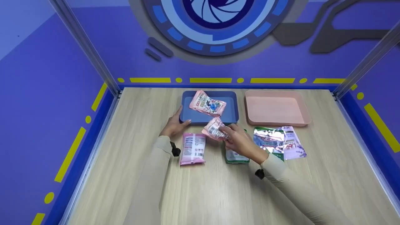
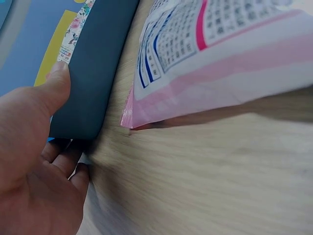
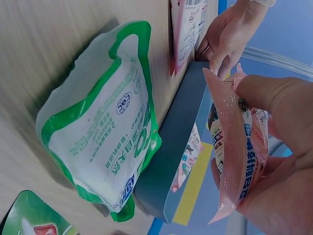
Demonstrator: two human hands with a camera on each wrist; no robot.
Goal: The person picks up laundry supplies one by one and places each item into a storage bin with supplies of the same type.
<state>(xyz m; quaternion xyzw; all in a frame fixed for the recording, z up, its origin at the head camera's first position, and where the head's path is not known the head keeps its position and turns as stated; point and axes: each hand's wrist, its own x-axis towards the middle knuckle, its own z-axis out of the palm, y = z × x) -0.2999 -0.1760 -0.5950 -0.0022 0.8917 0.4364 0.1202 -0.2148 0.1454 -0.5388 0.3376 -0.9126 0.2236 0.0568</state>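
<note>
My left hand [image 1: 175, 125] grips the near left corner of a blue tray [image 1: 197, 121], thumb at the rim and fingers outside the wall. Inside the tray lies a pink pouch [image 1: 207, 104] with printed flowers. A second pink pouch [image 3: 230, 147] is pinched in my right hand [image 1: 242, 141] between thumb and fingers, close to the tray's front edge. Below that hand, a white pouch with green edging [image 3: 105, 127] rests on the table, partly hidden in the head view. A pink-and-white packet [image 1: 192, 149] lies just right of my left wrist.
An empty pink tray [image 1: 278, 110] stands to the right of the blue one. In front of it, a shiny green-edged pouch [image 1: 268, 140] overlaps a lilac pouch [image 1: 293, 143]. Blue panels [image 1: 62, 93] wall in the wooden table [image 1: 200, 193] at the back and sides.
</note>
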